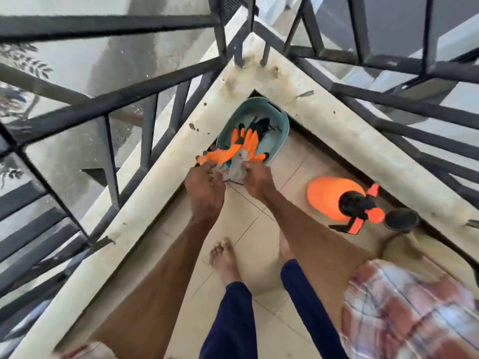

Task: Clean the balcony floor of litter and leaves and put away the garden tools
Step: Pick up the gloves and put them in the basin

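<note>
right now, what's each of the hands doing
Left hand: closed, gripping the orange gloves.
Right hand: closed, gripping the same gloves over the teal tub.

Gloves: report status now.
Left hand, right hand grip gloves by cuffs. Gloves draped over teal basin rim. Sprayer lying on floor, right, not blocking.

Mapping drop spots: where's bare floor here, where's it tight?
Free: floor tiles between teal basin and orange sprayer, and ahead of the feet. Crowded: basin holds tools and gloves, gripped by left hand and right hand at its rim.
</note>
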